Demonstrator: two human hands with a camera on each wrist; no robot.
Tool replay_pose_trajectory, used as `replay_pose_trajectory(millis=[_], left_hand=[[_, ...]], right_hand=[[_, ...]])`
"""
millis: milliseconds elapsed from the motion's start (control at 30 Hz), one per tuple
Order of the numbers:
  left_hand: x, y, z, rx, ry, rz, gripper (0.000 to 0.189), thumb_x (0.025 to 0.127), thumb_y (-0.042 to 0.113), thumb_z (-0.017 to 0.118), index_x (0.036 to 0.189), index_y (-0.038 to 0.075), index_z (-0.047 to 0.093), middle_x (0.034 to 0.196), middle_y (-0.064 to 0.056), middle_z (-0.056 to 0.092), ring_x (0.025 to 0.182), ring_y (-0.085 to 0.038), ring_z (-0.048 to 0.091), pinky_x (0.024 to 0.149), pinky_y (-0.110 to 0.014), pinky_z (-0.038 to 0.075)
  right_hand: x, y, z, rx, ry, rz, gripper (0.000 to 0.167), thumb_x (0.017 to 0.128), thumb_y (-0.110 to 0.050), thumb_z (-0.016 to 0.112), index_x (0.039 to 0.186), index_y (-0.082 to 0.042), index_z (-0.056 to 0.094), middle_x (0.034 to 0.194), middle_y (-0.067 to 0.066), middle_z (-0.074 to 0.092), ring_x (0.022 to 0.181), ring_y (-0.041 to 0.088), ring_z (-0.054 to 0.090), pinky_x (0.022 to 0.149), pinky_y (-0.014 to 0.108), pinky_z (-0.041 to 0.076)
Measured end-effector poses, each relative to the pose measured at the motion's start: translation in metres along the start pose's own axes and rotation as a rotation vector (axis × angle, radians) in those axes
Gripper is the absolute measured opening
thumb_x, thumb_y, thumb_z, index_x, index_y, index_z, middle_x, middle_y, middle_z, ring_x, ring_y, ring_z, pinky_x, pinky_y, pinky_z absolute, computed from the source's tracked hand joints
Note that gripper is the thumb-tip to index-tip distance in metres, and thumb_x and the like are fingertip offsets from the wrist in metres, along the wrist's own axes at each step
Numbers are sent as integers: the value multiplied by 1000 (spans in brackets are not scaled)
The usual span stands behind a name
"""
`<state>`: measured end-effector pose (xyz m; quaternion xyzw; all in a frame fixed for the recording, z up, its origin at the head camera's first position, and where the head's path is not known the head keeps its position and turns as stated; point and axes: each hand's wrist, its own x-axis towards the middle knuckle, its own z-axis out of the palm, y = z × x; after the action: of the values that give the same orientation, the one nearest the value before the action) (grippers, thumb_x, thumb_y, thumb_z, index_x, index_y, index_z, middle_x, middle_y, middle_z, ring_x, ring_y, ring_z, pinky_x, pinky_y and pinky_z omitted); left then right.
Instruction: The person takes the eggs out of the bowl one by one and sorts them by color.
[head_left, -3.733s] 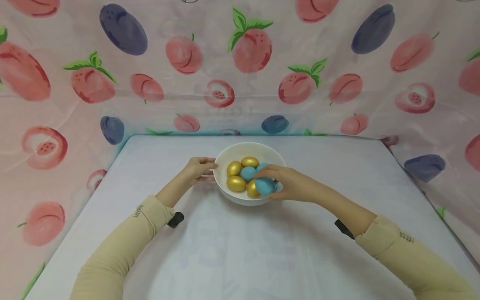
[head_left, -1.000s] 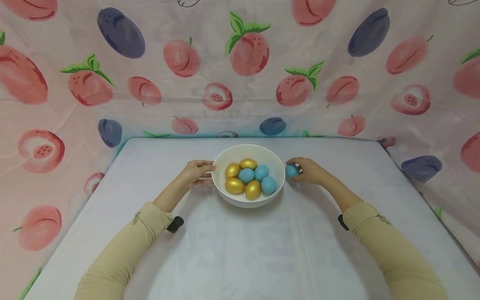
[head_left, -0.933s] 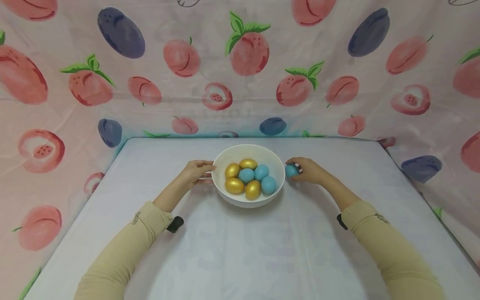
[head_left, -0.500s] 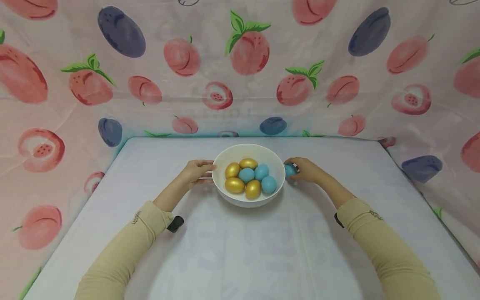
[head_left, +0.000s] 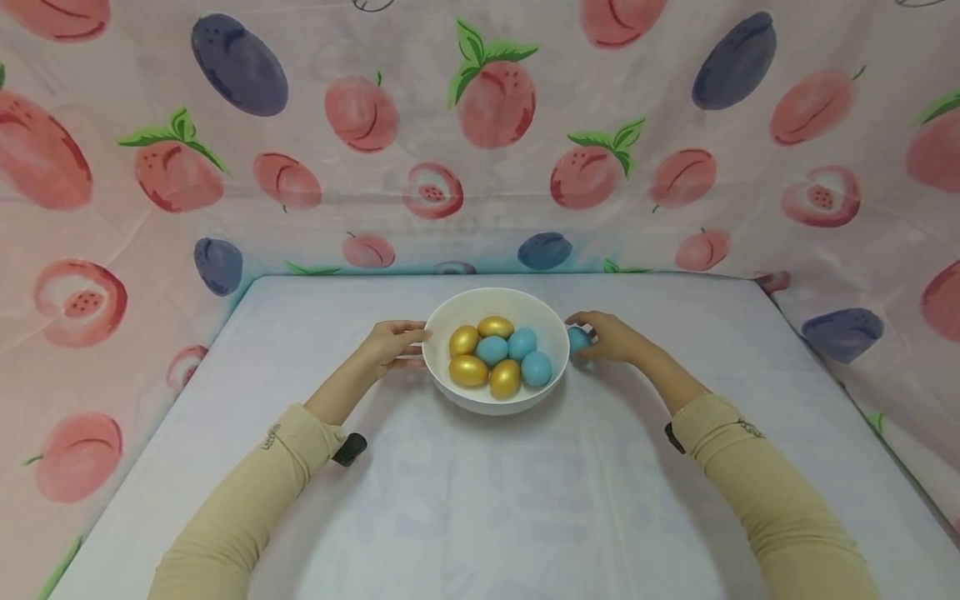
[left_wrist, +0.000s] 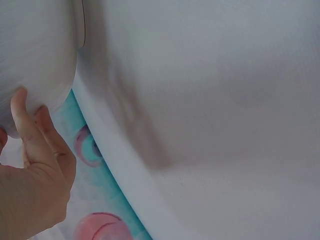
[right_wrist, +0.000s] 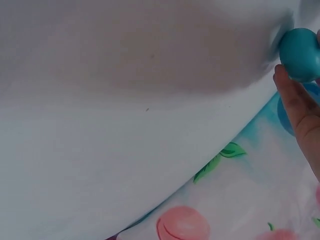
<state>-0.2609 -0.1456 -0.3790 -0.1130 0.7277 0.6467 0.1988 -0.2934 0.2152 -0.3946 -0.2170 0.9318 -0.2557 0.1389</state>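
Observation:
A white bowl [head_left: 495, 407] stands on the table and holds several gold eggs [head_left: 468, 371] and three blue eggs [head_left: 536, 368]. At its left side is my left hand [head_left: 387, 343], one digit tip overlapping the rim and other fingers against the outer wall. The left wrist view shows two fingertips touching the bowl's smooth wall [left_wrist: 37, 55]. To the right of the bowl, outside it, my right hand [head_left: 611, 337] grips another blue egg [head_left: 578, 341] between thumb and fingers. That egg [right_wrist: 300, 55] shows large in the right wrist view, fingers partly out of frame.
A white cloth covers the table [head_left: 480, 508]. Fruit-printed fabric [head_left: 480, 208] hangs behind it and on both sides. The table's back edge lies shortly beyond the bowl. Black devices [head_left: 350, 450] sit below the wrists.
3.7 s ago the right hand held a blue egg over the bowl; it is now outside on the right, holding one there. In the last second it shifted slightly toward the bowl. The left hand stayed.

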Motion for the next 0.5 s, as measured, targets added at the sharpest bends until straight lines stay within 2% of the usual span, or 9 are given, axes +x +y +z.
replay_pose_trajectory(millis=[300,500], left_hand=[[-1,-1,-1,-4,2,6,48,91,11,60,135,-2,47,133,-18,49,81,-11,61,69,-23,61],[0,-1,-1,15,3,9,47,91,12,60,135,-1,48,135,-18,48,80,-10,61,68,-23,61]], right_hand=[[2,-4,-1,-10,-21,6,56,83,-10,69,132,5,46,131,28,48,114,44,51,97,52,50],[3,-7,-1,-50,-17,-22,55,83,-11,70,130,6,47,126,28,52,112,42,53,97,53,49]])
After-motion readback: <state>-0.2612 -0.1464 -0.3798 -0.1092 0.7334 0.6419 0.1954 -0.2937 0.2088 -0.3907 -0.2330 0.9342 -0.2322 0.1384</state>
